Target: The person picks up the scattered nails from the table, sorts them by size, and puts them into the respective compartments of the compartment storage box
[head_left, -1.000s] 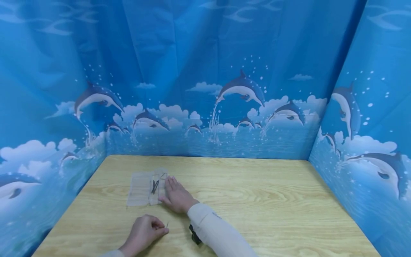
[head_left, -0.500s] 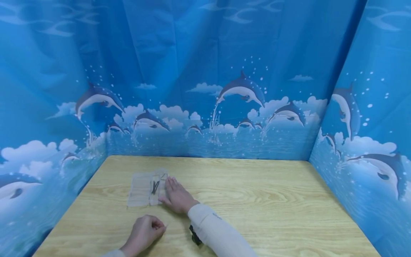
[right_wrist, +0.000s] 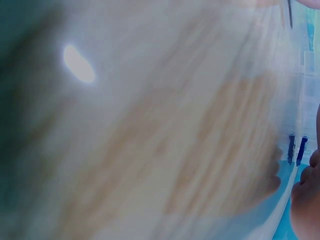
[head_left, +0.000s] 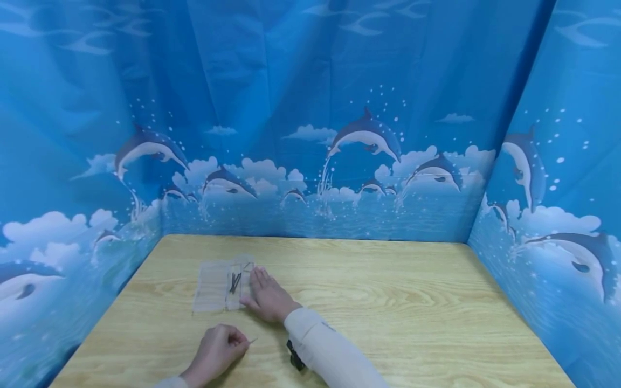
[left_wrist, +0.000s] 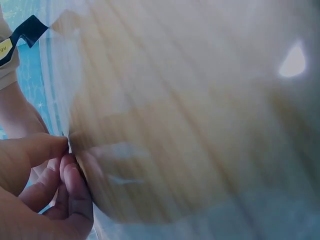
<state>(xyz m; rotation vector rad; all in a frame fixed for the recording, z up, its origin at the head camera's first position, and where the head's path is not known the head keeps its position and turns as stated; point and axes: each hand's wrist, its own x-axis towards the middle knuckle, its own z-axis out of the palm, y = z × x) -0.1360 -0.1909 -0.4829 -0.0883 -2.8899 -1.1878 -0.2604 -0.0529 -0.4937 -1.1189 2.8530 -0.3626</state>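
In the head view my left hand (head_left: 216, 350) is low over the table, left of centre. Its thumb and fingertips pinch a thin, nail-like rod (head_left: 253, 340), too small to identify. My right hand (head_left: 269, 299) lies with straight fingers at the right side of a clear plastic box (head_left: 233, 303) with compartments. Several dark thin rods (head_left: 235, 283) lie in the box's middle part. Another thin piece (head_left: 247, 266) is near its far right corner. In the left wrist view the fingers (left_wrist: 47, 147) come together at the tips. The right wrist view shows fingertips (right_wrist: 306, 187) beside the box.
A flat clear panel (head_left: 211, 286), apparently the box's lid, lies to the left of the compartments. The light wooden table (head_left: 398, 312) extends to the right. Blue dolphin-print curtains (head_left: 291, 108) stand behind and along both sides. A black strap (head_left: 295, 355) is on the right wrist.
The thin rod between the left fingertips has tipped from nearly upright to slanting right, and the fingertips have drawn slightly left. The right hand and the box have stayed put.
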